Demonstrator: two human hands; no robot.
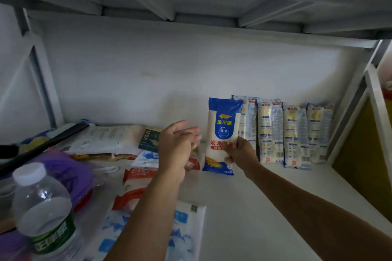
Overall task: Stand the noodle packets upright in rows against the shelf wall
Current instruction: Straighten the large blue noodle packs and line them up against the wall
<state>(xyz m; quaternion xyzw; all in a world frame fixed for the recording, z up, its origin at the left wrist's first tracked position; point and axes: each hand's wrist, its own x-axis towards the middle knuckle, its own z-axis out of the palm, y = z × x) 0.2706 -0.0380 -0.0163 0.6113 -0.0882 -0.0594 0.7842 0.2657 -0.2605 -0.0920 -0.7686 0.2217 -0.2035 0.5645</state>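
Blue and white, the noodle packet [222,135] stands upright on the shelf [265,197], just in front of the back wall [148,74] and near the back right corner. The right hand [241,152] pinches it low down on its right side, with the fingers closed on the wrapper. The left hand [178,144] is open and holds nothing; it hangs just beside the packet on the left, not touching it as far as I can tell. A row of standing packets [294,133] leans on the wall to the right, reaching almost to the shelf's right edge, and the held packet sits at the left end of that row, partly in front of one of them. More flat packets [137,186] lie in a pile toward the shelf's left side, near a water bottle [44,212] at the front left. The packet is tall and thin, so it may tip forward when the hand lets go if it does not lean on the wall. A bump could also knock the row over.
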